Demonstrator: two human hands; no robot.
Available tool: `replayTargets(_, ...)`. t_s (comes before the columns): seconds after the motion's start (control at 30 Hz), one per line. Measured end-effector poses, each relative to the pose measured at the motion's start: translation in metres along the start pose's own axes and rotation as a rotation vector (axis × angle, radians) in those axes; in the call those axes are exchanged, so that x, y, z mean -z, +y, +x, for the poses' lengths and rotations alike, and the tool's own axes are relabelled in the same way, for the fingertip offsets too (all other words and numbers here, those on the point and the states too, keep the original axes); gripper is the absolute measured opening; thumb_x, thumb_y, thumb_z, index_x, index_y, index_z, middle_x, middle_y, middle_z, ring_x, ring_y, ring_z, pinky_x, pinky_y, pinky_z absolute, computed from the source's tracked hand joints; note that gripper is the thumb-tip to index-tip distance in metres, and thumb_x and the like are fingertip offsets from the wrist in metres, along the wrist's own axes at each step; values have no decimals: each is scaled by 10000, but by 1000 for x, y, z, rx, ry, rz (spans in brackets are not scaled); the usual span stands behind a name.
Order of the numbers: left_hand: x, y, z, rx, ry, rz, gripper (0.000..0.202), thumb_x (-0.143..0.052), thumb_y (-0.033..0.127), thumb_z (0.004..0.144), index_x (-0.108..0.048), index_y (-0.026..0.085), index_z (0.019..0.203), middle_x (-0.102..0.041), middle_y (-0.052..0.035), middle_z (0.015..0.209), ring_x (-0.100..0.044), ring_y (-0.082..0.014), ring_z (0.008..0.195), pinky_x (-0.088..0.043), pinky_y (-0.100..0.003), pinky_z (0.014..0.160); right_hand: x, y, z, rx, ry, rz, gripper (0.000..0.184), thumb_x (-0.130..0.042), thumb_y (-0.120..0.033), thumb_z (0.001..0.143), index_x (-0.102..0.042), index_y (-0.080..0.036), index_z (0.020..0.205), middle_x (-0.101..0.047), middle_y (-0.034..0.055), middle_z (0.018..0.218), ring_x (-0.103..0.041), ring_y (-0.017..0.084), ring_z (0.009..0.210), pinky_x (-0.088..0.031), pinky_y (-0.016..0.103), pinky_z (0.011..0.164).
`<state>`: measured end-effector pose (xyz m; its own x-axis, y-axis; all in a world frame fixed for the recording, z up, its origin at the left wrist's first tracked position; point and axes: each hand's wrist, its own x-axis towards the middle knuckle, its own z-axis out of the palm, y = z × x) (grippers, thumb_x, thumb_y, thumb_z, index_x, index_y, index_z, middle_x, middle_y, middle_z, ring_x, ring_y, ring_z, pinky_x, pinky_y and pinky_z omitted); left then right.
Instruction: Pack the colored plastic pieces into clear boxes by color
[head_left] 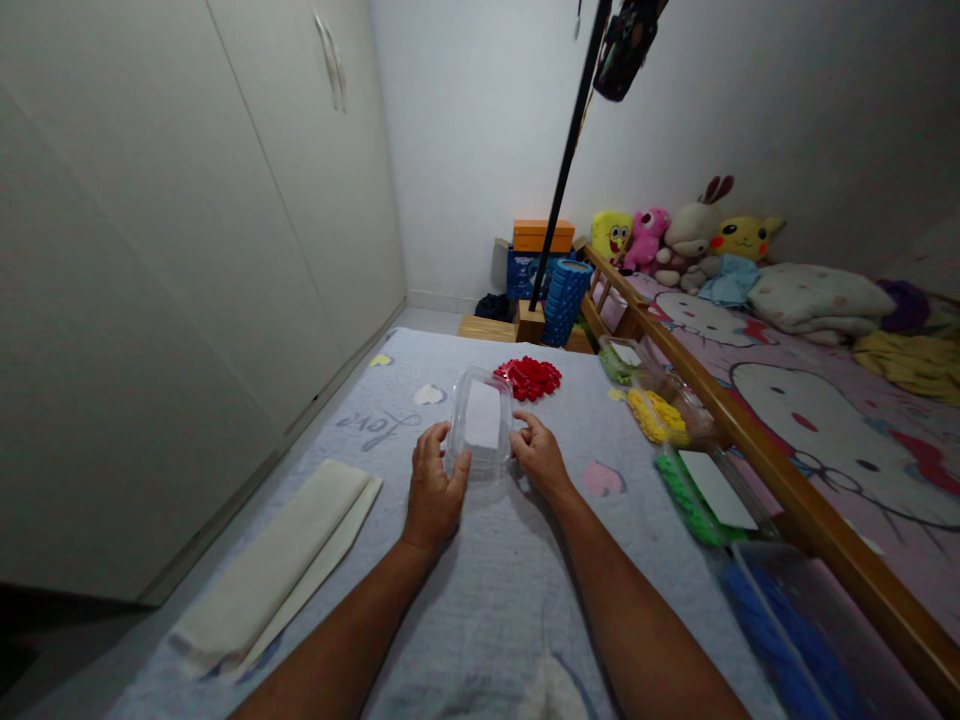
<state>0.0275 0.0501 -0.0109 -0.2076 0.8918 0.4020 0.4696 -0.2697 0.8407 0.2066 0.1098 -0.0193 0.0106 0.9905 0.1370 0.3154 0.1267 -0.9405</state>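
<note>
A clear plastic container [482,415] with a white label stands tilted over the cloth in the middle of the view. My left hand [435,485] grips its lower left side, the thumb at the front edge. On the opposite side my right hand [538,452] has its fingers bent against the lower right edge. Just behind the container, a heap of small shiny red pieces [529,379] lies on the cloth. Whether the container has anything in it is hard to see; it looks see-through around the label.
A folded cream cloth [281,570] lies on the left of the patterned cloth [480,620]. Along the right edge stand clear boxes of yellow pieces [656,415], green pieces [686,500] and blue pieces [784,635]. Beyond them runs a wooden bed rail [720,425]. A black pole [568,160] rises behind.
</note>
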Motion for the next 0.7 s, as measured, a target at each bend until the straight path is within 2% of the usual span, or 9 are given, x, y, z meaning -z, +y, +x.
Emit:
replayTargets(0.17, 1, 0, -1, 52, -17, -24, 409, -564, 378, 886, -507, 225, 1261, -585, -116, 1279, -561, -262, 1182, -462, -423, 992, 2, -7, -2, -19, 6, 66, 469, -534, -374, 740, -559, -144, 1148, -461, -109, 500, -458, 112, 465, -365, 228, 511)
replayTargets(0.33, 0, -6, 0, 103, -41, -69, 338, -569, 335, 868, -527, 230, 1187, -628, -86, 1196, -598, -243, 1119, -455, -412, 994, 4, -5, -1, -100, -10, 280, 449, -495, -431, 795, -516, -166, 1157, -526, -96, 486, -443, 114, 423, -343, 218, 458)
replayTargets(0.47, -1, -9, 1, 145, -35, -106, 290, -603, 307, 820, -539, 223, 1091, -624, -79, 1122, -604, -237, 1070, -478, -402, 957, 5, -2, 1, -138, -33, 344, 328, -534, -465, 788, -540, -195, 974, -521, -90, 467, -433, 102, 405, -322, 205, 435)
replayTargets(0.6, 0, -11, 3, 138, 0, -87, 244, -621, 283, 773, -557, 223, 1002, -589, -61, 1059, -589, -228, 1036, -505, -372, 897, 6, -4, 1, -155, -73, 367, 274, -579, -474, 776, -503, -212, 760, -513, -76, 485, -411, 79, 408, -300, 197, 419)
replayTargets(0.7, 3, -12, 7, 152, 57, -58, 202, -636, 312, 757, -591, 219, 930, -571, -42, 995, -584, -200, 898, -508, -341, 827, 7, -5, 0, -167, -98, 372, 285, -597, -465, 773, -494, -208, 707, -517, -67, 508, -416, 70, 423, -297, 191, 416)
